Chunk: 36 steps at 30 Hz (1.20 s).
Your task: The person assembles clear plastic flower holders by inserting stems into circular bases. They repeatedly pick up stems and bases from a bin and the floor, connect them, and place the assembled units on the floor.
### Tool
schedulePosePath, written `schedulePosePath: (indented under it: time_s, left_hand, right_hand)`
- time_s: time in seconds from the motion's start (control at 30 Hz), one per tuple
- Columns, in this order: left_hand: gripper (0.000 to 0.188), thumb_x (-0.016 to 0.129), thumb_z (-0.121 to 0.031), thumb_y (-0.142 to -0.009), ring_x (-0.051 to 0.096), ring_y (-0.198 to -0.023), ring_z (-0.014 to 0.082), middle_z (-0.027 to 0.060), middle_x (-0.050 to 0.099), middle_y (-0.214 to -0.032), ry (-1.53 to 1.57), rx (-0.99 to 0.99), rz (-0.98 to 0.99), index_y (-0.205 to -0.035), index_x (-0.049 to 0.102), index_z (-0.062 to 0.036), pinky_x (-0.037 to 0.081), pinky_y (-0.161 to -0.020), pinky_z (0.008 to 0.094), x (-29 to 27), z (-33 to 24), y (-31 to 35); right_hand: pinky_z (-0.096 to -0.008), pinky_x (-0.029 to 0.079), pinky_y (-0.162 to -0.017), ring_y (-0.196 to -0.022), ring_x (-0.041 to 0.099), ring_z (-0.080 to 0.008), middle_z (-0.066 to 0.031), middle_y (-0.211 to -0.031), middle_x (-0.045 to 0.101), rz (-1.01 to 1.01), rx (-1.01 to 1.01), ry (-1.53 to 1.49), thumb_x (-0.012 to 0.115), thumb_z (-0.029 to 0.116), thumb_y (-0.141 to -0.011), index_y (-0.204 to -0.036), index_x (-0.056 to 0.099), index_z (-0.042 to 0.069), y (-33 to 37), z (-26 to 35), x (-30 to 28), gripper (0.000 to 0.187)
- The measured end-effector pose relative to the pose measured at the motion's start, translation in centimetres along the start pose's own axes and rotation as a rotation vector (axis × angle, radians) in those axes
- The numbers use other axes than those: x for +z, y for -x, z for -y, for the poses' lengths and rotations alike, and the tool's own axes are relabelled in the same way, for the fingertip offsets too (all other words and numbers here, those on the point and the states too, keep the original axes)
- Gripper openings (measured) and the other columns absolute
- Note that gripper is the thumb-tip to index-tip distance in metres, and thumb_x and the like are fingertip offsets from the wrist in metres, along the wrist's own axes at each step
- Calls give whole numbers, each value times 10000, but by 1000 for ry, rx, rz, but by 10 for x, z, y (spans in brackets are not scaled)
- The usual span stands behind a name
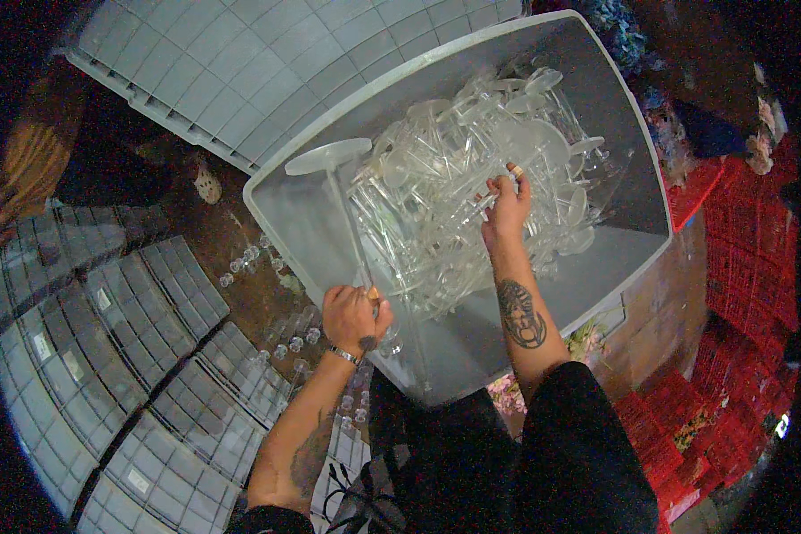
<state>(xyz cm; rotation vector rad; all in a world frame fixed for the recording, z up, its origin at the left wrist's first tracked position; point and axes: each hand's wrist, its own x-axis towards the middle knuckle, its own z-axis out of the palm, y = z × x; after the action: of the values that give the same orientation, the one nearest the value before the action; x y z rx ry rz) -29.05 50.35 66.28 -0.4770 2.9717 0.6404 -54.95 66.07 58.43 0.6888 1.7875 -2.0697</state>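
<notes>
In my left hand (pixel 351 316), closed near the bin's left wall, is a clear long-stemmed holder (pixel 343 209). Its stem rises from my fist to a wide frosted disc, and a small clear rounded end shows below. My right hand (pixel 508 206) reaches over the heap inside the bin. Its fingers are closed around another clear stemmed holder (pixel 532 142), whose broad disc appears just beyond the fingertips; its stem is partly lost among the others. Many similar clear holders (pixel 436 142) lie tangled in the large grey bin (pixel 285 209).
A grey gridded crate lid (pixel 231 71) slants behind the bin. Stacked grey crates (pixel 151 311) stand at left, with small clear glass-like pieces (pixel 298 343) beside them. Red crates (pixel 748 267) stand at right, and pink flowers (pixel 507 393) lie near the bin's front.
</notes>
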Motion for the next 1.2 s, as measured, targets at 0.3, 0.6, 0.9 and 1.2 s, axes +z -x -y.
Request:
schedulePosePath:
  time_s: [0.3, 0.6, 0.9, 1.2]
  left_hand:
    - [260, 617, -320, -763, 601, -732, 292, 118, 623, -704, -2, 3, -36, -689, 635, -72, 440, -820, 430, -2, 0, 3]
    - [240, 635, -306, -757, 601, -716, 282, 108, 620, -690, 8, 25, -48, -704, 634, -71, 448, -803, 417, 0, 3, 3]
    - [246, 624, -352, -772, 606, -774, 320, 123, 635, -715, 29, -30, -42, -735, 667, -112, 438, -840, 470, 7, 8, 8]
    - [280, 618, -360, -778, 610, -730, 301, 117, 642, -711, 43, 11, -81, -724, 655, -89, 454, -806, 449, 4, 6, 5]
  right_hand:
    - [-400, 463, -676, -857, 525, -138, -15, -969, 545, -194, -17, -170, 541, 167, -910, -1193, 476, 137, 15, -4, 16, 292]
    - [-280, 368, -521, -737, 491, -114, 1, -863, 537, -162, 11, -194, 569, 247, -935, -1041, 505, 155, 20, -3, 21, 154]
    - [-308, 400, -636, -756, 475, -143, -23, -836, 518, -156, -51, -54, 557, 185, -940, -941, 490, 94, 19, -23, 25, 112]
    - [-329, 384, -716, -785, 447, -158, -40, -893, 488, -249, -60, -79, 541, 128, -880, -1044, 475, 70, 5, -29, 22, 186]
